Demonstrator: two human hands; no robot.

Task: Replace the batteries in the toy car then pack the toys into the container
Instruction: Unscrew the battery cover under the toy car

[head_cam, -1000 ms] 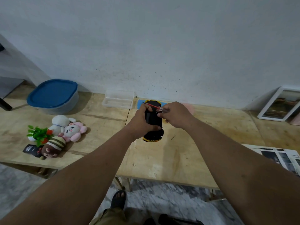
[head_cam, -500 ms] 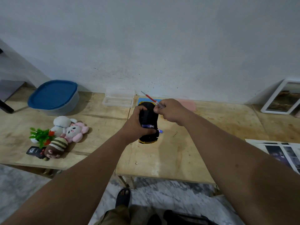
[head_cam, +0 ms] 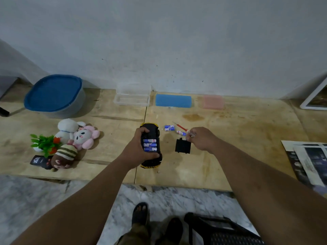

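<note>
Left hand (head_cam: 137, 149) grips the upturned toy car (head_cam: 151, 147) at frame centre on the tabletop (head_cam: 230, 156), three batteries showing inside; right hand (head_cam: 201, 139) pinches the screwdriver (head_cam: 181, 128) beside the loose black cover (head_cam: 183, 146).

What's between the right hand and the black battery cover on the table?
Nothing visible. The battery cover lies flat on bare wood just beside the right hand, which grips the screwdriver. Loose batteries lie farther back. The left hand holds the toy car.
</note>
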